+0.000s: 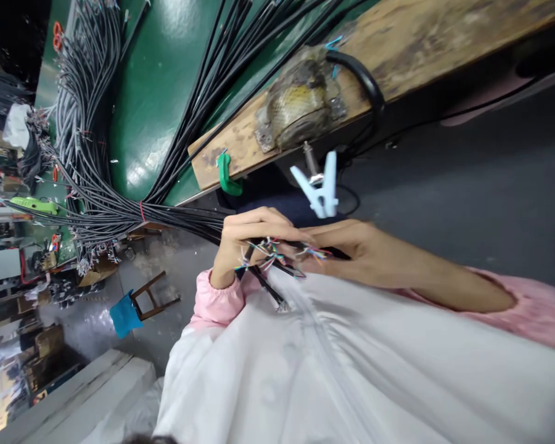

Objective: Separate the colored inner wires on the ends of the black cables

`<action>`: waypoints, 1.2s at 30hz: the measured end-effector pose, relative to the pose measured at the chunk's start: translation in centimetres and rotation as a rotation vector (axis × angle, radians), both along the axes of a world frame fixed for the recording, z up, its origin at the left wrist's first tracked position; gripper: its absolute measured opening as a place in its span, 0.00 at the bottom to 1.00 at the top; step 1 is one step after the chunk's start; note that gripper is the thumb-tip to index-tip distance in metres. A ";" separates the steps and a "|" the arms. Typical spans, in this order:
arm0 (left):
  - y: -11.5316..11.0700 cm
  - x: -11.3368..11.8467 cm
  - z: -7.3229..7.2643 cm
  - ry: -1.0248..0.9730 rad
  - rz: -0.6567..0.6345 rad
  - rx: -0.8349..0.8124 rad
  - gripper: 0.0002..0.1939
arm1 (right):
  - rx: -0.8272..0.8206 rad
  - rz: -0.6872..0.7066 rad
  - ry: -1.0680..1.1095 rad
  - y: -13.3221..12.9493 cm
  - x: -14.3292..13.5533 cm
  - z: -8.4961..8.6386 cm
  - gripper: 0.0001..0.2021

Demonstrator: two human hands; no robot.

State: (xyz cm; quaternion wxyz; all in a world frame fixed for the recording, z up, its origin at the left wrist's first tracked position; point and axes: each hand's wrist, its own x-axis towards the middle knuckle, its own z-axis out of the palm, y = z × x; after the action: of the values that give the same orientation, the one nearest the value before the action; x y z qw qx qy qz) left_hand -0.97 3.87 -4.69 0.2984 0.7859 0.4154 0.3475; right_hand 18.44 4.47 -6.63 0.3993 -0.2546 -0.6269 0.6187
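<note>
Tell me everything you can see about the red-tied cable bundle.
The cable bundle is many slim black cables, smooth and plastic-looking. A red tie gathers them by the edge of the green table; on one side they fan out over the tabletop, on the other they run to the left hand, which holds them. Several ends there splay into thin multicoloured wires. Whether the right hand grips any is hard to tell.

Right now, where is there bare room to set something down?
Mainly the green tabletop between the large cable pile and the black cables, though small scraps dot it. The wooden board also has a bare stretch, in the picture right of the grimy device. It's crowded around the left hand and right hand, where cable ends bunch.
</note>
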 end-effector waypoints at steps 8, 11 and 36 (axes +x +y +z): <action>-1.5 1.0 0.8 -0.318 0.016 0.054 0.13 | -0.267 -0.379 -0.072 -1.3 0.7 -0.1 0.28; -2.2 1.2 0.6 -0.306 0.070 0.057 0.11 | -0.182 -0.433 0.017 -1.5 1.1 0.9 0.21; -2.4 3.4 2.5 -0.238 0.216 0.327 0.07 | 0.189 -0.585 0.184 -2.6 0.2 2.4 0.13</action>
State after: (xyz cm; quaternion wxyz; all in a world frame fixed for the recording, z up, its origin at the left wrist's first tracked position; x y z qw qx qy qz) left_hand 2.47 1.47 -2.22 0.1751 0.7282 0.3971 0.5304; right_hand 18.64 1.84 -4.22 0.6370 -0.3288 -0.5431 0.4372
